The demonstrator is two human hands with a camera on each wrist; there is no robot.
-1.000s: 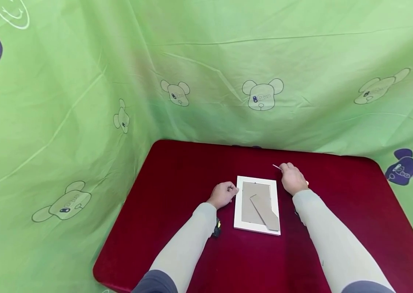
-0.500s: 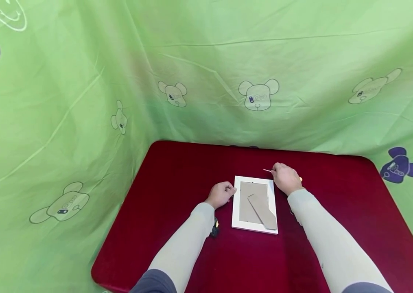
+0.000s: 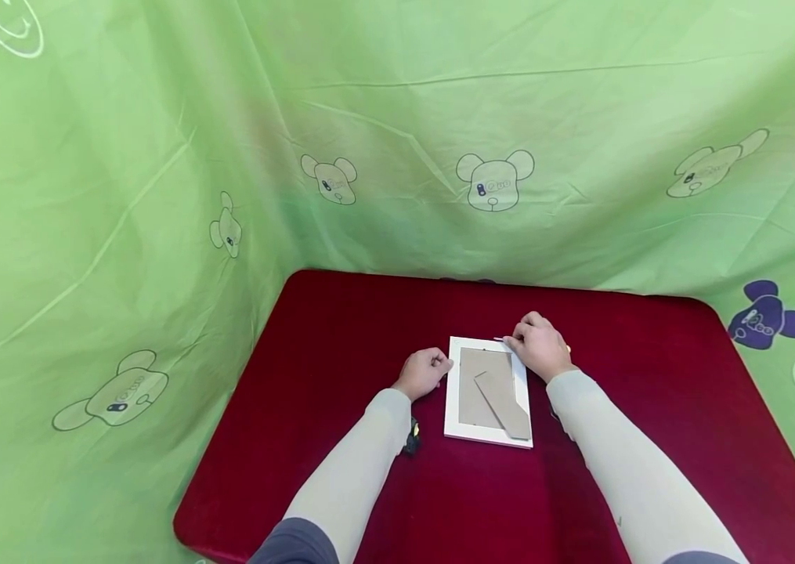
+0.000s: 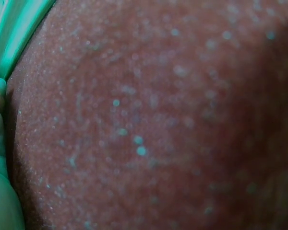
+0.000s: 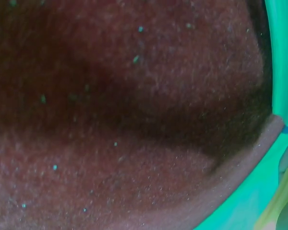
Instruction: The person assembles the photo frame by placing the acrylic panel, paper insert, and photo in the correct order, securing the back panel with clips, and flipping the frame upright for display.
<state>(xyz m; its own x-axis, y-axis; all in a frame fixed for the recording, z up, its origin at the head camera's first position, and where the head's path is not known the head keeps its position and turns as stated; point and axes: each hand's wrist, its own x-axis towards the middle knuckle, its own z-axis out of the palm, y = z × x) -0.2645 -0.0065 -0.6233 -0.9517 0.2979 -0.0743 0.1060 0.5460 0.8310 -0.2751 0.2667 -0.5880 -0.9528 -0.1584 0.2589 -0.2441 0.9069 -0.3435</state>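
A white picture frame (image 3: 452, 399) lies back side up on the red table, its grey-brown backing (image 3: 475, 403) and slanted stand leg (image 3: 506, 407) showing. At its upper left edge, my left hand (image 3: 422, 373) grips the rim between thumb and curled forefinger; part of this hand (image 4: 0, 163) shows at the left wrist view's border. My right hand (image 3: 541, 346) is over the upper right corner, curled round a thin tool with a pale shaft (image 3: 499, 339) pointing left near the top edge. A yellow end (image 3: 569, 348) shows behind that hand.
Red cloth covers the table (image 3: 341, 329), whose back edge meets a green curtain (image 3: 397, 117) printed with bear heads. The curtain also stands along the left side. Low at the right in the right wrist view is a blurred yellow-green shape (image 5: 283, 196).
My right hand has moved left and slightly down, from beside the frame to over its upper right corner, bringing the tool's shaft to the top edge. My left hand has stayed at the frame.
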